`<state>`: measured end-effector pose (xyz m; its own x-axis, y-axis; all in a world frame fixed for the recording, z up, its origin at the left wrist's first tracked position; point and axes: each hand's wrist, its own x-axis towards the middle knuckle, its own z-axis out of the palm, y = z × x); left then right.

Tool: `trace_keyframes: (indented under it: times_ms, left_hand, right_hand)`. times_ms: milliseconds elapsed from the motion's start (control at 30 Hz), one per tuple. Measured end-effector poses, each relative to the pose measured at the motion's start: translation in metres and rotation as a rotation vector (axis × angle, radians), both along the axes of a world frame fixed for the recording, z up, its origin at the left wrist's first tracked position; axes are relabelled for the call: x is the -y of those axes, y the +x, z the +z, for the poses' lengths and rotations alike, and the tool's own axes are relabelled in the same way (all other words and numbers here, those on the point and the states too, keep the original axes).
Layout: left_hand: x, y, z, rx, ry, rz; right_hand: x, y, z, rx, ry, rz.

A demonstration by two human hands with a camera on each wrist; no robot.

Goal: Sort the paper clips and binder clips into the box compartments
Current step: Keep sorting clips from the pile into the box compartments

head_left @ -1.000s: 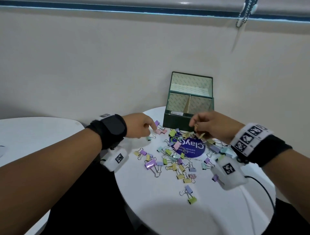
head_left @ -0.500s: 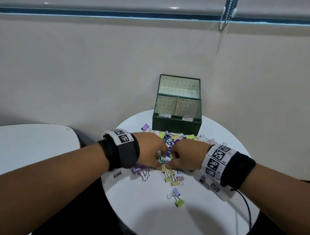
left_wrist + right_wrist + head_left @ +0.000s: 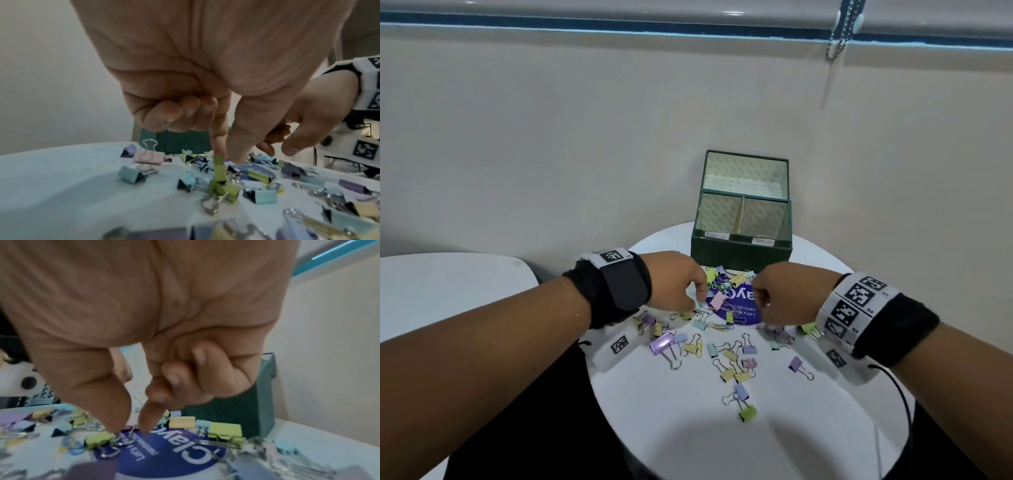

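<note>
Pastel binder clips and a few wire paper clips (image 3: 722, 327) lie scattered on the round white table (image 3: 688, 428). The green box (image 3: 741, 250) stands open behind them, its two front compartments labelled. My left hand (image 3: 697, 301) (image 3: 226, 155) hovers at the pile's left; thumb and forefinger pinch a green binder clip (image 3: 219, 164) that is linked to a second green clip (image 3: 226, 189) on the table. My right hand (image 3: 758, 301) (image 3: 131, 426) is over the blue sticker (image 3: 180, 456); its thumb and forefinger tips close on a thin silver wire clip (image 3: 125, 440) beside a green binder clip (image 3: 98, 440).
A second white table (image 3: 448, 284) stands at the left. The wall rises right behind the box, with a blind chain (image 3: 839, 31) hanging at upper right. The table's near half (image 3: 722, 445) holds only two linked clips (image 3: 743, 402).
Half a second ago my hands touched each other low over the pile. Now they stand apart nearer the box, each pinching a clip.
</note>
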<state>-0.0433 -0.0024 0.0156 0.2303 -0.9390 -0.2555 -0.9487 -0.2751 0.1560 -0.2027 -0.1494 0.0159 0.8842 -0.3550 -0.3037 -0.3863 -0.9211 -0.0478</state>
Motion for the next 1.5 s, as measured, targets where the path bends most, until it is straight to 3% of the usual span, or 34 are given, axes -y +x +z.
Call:
trace_keyframes:
  times_ms: [100, 267, 433, 567, 700, 867, 1133, 1367, 1500]
  left_hand:
    - [0.007, -0.012, -0.003, 0.025, 0.006, -0.008]
    - [0.006, -0.022, -0.007, 0.176, 0.047, -0.042]
    - [-0.014, -0.022, -0.006, -0.134, 0.127, -0.122]
    - [-0.023, -0.026, -0.010, 0.182, 0.123, -0.305]
    - [-0.031, -0.023, -0.014, 0.168, 0.056, -0.324]
    - [-0.032, -0.025, -0.017, 0.199, 0.044, -0.381]
    - [-0.018, -0.042, -0.016, 0.353, 0.107, -0.513]
    - [-0.006, -0.035, -0.008, 0.171, 0.178, -0.305]
    - [0.010, -0.019, 0.013, -0.090, 0.040, -0.167]
  right_hand:
    - [-0.016, 0.011, -0.003, 0.119, 0.003, 0.114]
    - [-0.037, 0.032, -0.021, -0.042, -0.060, 0.194]
    - [-0.033, 0.036, -0.028, -0.067, -0.022, 0.128]
    - [-0.023, 0.027, -0.016, 0.045, 0.056, 0.150]
    - [0.024, 0.018, 0.014, 0.230, 0.191, 0.047]
    - [0.083, 0.019, 0.030, 0.463, 0.074, -0.181]
    - [0.080, 0.050, 0.023, 0.363, -0.005, -0.195]
    - [0.072, 0.061, 0.023, 0.332, -0.052, -0.171]
    - [0.075, 0.060, 0.026, 0.350, -0.060, -0.181]
